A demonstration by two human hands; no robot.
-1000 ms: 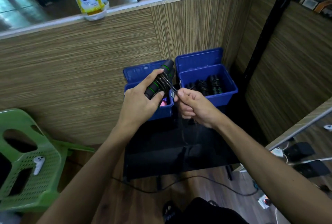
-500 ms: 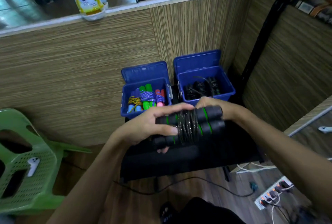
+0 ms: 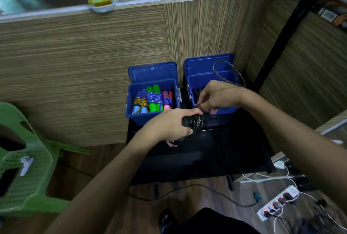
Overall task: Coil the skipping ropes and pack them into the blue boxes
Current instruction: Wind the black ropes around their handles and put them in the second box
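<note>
Two hands on one black rope [image 3: 196, 122], above the tabletop [image 3: 216, 151] just before the boxes. Our left hand [image 3: 169, 125] grips the paired handles; our right hand [image 3: 216, 95] pinches the loose end, looped over the right box [image 3: 210, 76]. Step: finishing the coil. Next, we judge: tuck the end, set bundle in that box.

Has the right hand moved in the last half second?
Yes. The right hand has shifted up from the handles, now over the right blue box, pinching the rope.
</note>
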